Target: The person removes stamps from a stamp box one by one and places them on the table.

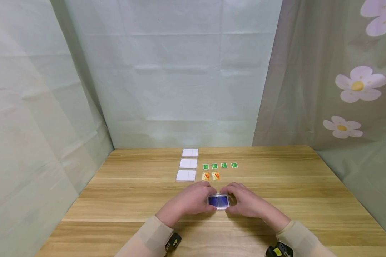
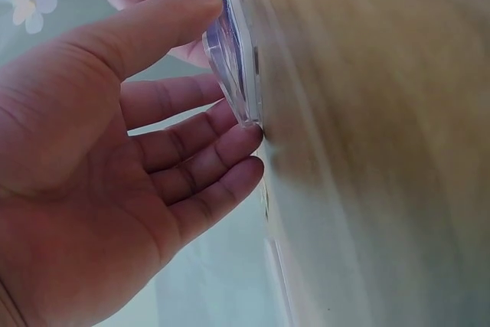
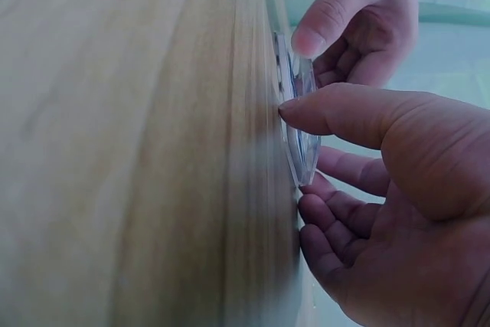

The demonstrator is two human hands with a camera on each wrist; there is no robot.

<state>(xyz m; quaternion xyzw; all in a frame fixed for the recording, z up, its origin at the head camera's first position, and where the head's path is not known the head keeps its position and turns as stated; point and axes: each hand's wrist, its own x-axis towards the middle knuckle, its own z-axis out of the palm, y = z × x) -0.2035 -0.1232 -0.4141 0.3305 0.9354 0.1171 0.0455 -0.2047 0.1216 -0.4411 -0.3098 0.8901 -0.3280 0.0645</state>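
Note:
Between my two hands, low over the near middle of the table, is a small clear plastic case with a dark blue two-panel picture in it. My left hand holds its left end, thumb on the near edge and fingers at the far edge. At the opposite end my right hand grips it the same way. Seen edge-on in the left wrist view, the case shows a thick clear layer against a thin flat one. The right wrist view shows the case close to the tabletop, with both thumbs at it.
Three clear cases with white inserts stand in a column beyond my hands, the nearest white case lowest. Beside them lie several small green cards in a row and two orange-yellow cards. Pale curtains enclose the wooden table.

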